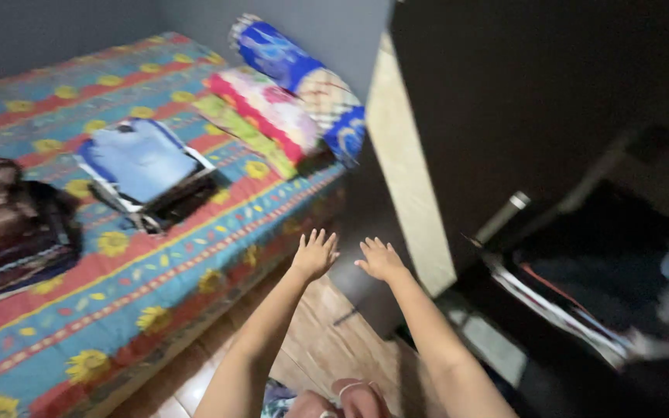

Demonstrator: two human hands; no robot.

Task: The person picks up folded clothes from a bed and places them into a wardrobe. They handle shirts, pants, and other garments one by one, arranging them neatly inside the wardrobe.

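My left hand (315,253) and my right hand (380,260) are stretched out in front of me, palms down, fingers spread, holding nothing. They hover side by side over the floor between the bed (118,271) and a dark wardrobe (536,101). A stack of folded clothes (142,169), light blue on top, lies on the bed to the left of my hands. The wardrobe door handle (503,217) is to the right of my right hand.
Two pillows (269,108) and a blue bolster (303,77) lie at the head of the bed by the wall. A dark brown pile of cloth (9,224) sits at the bed's left. Folded items (574,302) show inside the wardrobe. My feet (342,401) stand on wooden floor.
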